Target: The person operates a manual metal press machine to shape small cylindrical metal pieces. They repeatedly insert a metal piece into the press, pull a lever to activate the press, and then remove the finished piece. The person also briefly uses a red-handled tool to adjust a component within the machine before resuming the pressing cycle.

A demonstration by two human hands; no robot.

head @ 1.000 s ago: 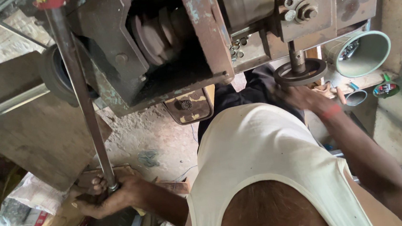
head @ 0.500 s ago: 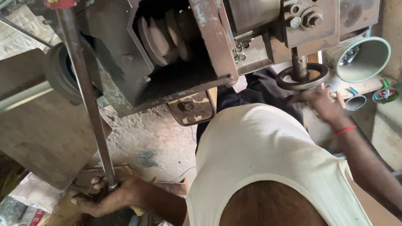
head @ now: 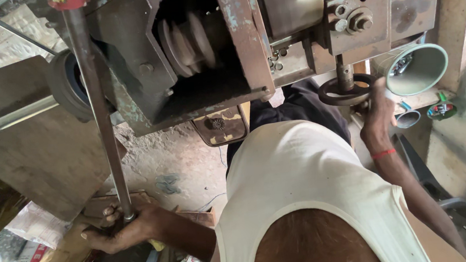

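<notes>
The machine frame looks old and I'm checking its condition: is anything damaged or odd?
Yes. The machine frame shows rust and flaking paint. The left hand grips the long lever; the right hand is at the handwheel. Nothing looks broken or spilled.

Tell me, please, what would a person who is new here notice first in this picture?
First comes the big rusty machine across the top, with its stepped pulley in the middle. At lower left the left hand grips the bottom end of a long metal lever that rises to the machine's top. At right the right hand holds a pale green metal cup beside the small black handwheel.
</notes>
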